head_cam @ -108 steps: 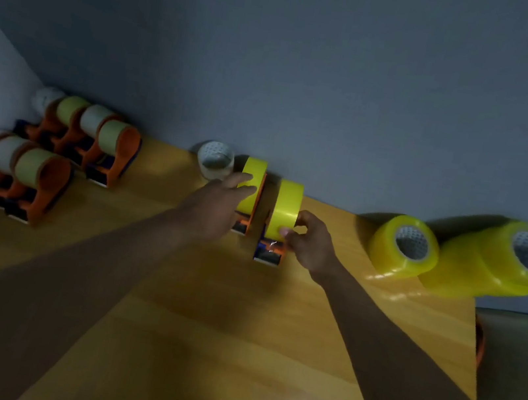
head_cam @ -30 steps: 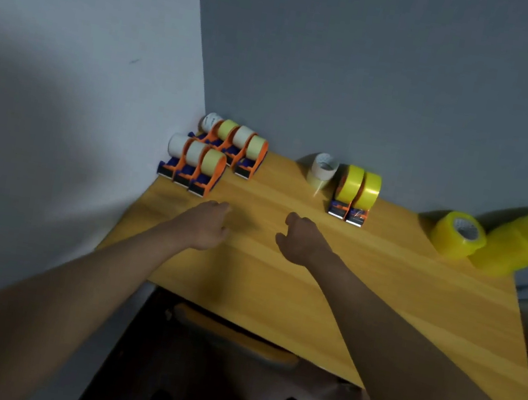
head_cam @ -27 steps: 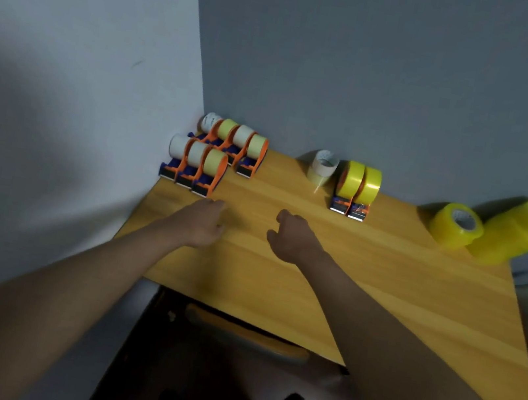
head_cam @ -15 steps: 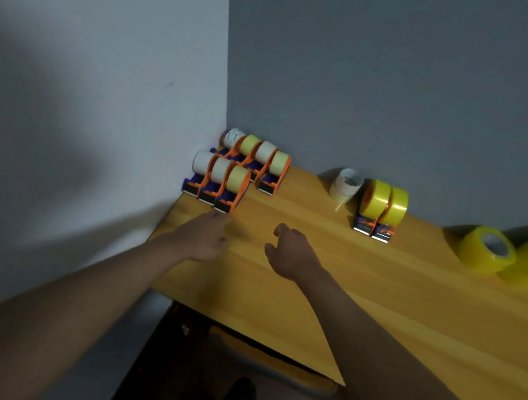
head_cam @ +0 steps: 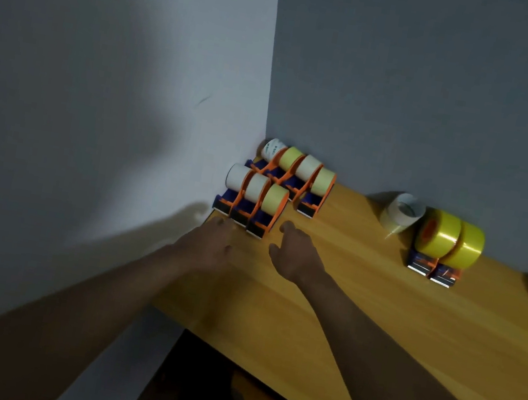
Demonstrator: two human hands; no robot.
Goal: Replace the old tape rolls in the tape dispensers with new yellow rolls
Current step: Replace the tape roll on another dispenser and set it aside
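Old dispensers sit just past my fingertips, in the table's far-left corner.

My left hand (head_cam: 214, 244) and right hand (head_cam: 295, 256) hover open and empty; the front row of dispensers (head_cam: 251, 204) runs left to right, its right-end unit nearest my right hand.

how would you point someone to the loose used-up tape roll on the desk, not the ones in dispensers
Start at the wooden desk and follow its back edge along the grey wall. Just left of the two dispensers carrying bright yellow rolls lies a pale, nearly empty tape roll. It alone sits in no orange dispenser, and its hollow core is visible.
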